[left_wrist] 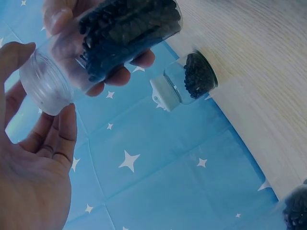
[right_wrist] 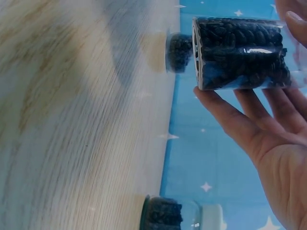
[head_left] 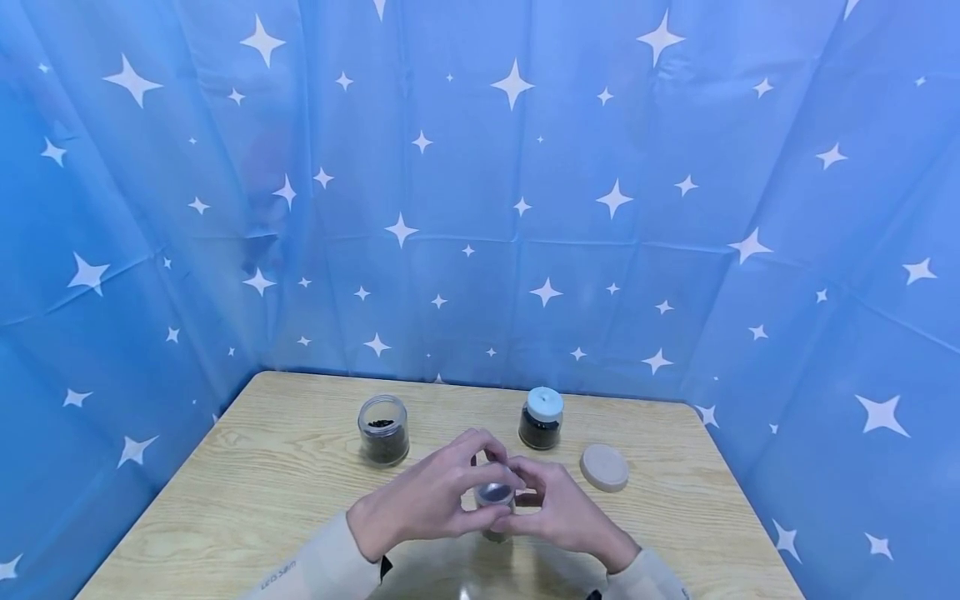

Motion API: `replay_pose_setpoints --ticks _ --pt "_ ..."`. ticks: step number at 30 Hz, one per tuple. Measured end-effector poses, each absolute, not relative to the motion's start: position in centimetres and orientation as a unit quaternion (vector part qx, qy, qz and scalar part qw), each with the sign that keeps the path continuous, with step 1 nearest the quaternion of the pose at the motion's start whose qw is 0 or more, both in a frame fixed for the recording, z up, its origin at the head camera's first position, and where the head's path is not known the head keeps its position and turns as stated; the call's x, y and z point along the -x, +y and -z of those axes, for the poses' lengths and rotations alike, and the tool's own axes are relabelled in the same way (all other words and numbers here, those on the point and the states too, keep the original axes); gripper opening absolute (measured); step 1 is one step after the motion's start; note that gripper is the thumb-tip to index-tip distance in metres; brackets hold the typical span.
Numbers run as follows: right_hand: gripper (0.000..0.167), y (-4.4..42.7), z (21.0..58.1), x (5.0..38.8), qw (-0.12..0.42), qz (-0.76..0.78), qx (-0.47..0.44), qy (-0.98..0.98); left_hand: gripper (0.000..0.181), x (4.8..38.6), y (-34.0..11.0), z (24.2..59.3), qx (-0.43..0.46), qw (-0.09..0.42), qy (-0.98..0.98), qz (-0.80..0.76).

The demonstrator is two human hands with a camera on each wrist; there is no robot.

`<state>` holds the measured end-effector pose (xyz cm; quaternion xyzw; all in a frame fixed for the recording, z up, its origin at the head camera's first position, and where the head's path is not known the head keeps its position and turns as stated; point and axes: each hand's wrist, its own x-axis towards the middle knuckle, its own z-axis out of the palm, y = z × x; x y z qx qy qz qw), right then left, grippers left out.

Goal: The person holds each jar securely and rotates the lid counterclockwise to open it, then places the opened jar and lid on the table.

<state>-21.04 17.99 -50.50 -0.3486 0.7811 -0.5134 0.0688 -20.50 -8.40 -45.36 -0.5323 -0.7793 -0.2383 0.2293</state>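
Between both hands, a clear jar [left_wrist: 132, 36] with dark bean-like pieces is held above the wooden table. My left hand [head_left: 450, 487] has its thumb and fingers around the jar's rim end, seen near the threaded neck [left_wrist: 48, 81] in the left wrist view. My right hand [head_left: 558, 508] grips the side of the jar's body, its fingers under the dark contents [right_wrist: 242, 52] in the right wrist view. No lid shows on the held jar.
An uncapped jar [head_left: 385, 433] partly filled with dark pieces stands at the back left. A jar with a light blue lid [head_left: 544, 404] stands at the back right, and a round beige lid [head_left: 604, 467] lies to its right. A blue star-patterned curtain [head_left: 465, 183] surrounds the table [head_left: 247, 467].
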Motion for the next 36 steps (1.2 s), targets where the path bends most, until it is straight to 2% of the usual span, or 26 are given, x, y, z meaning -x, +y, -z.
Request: replay_pose_setpoints --ticks 12,30,36 --pt "0.037 17.9 50.3 21.0 0.075 0.518 0.336 0.783 0.024 20.4 -7.6 45.7 0.49 0.242 -0.797 0.257" --pt "0.052 18.1 50.7 21.0 0.065 0.515 0.342 0.783 0.031 20.1 -7.6 45.8 0.492 0.24 -0.795 0.262" --pt "0.046 18.3 51.4 21.5 0.057 0.521 0.379 0.763 0.033 20.2 -7.8 45.8 0.502 0.241 -0.792 0.252"
